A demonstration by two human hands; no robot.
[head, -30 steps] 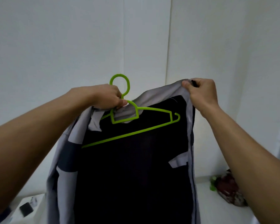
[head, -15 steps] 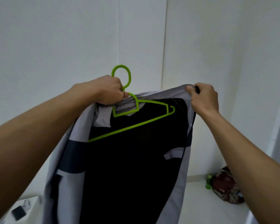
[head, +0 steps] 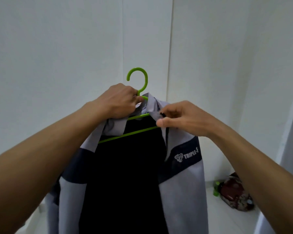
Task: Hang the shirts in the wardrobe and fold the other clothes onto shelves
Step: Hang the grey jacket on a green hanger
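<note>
A grey shirt (head: pixel 183 179) with dark navy bands and a dark inside hangs open in front of me on a lime green hanger (head: pixel 139 81). My left hand (head: pixel 118 100) grips the hanger's neck together with the collar on the left. My right hand (head: pixel 181 117) pinches the shirt's right front edge near the collar, over the hanger's right arm. The right shoulder of the shirt sits on the hanger and shows a white logo. The hanger's hook points up, free in the air. No wardrobe rail is in view.
White wall panels (head: pixel 74 48) fill the background with a corner behind the hanger. A dark red patterned bag (head: pixel 235 193) with a green item beside it lies on the white floor at lower right.
My right hand pulled the shirt's right side inward and over the hanger's right arm, so the right shoulder now drapes on it. The hanger turned and rose slightly.
</note>
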